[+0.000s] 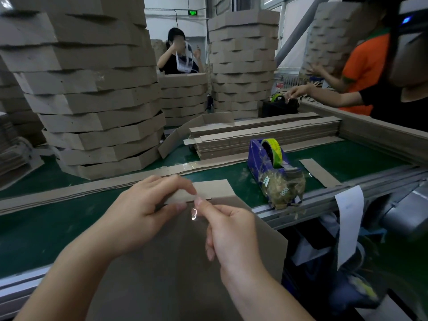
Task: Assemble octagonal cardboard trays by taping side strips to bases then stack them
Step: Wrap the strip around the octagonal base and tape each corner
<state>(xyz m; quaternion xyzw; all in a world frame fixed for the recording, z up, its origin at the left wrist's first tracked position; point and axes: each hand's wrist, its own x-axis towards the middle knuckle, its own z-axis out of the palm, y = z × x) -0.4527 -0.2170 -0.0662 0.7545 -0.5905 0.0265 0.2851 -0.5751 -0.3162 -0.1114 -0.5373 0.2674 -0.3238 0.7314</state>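
Seen from above, a left hand [148, 209] pinches a cardboard side strip [209, 189] against the far edge of a flat cardboard base [185, 262]. Just beside it, the right hand [229, 230] pinches a short piece of clear tape [194, 214] over the base near that joint. Under them is a green table [46, 228]. To the right stands a blue tape dispenser [273, 167]. Behind it lies a pile of flat strips [266, 135], and at left rises a tall stack of finished trays [92, 89].

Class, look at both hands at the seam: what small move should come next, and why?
Probably press the tape piece down across the seam. The right hand pinches it just over the joint, while the left hand holds the side strip against the base; the tape looks not yet stuck flat.
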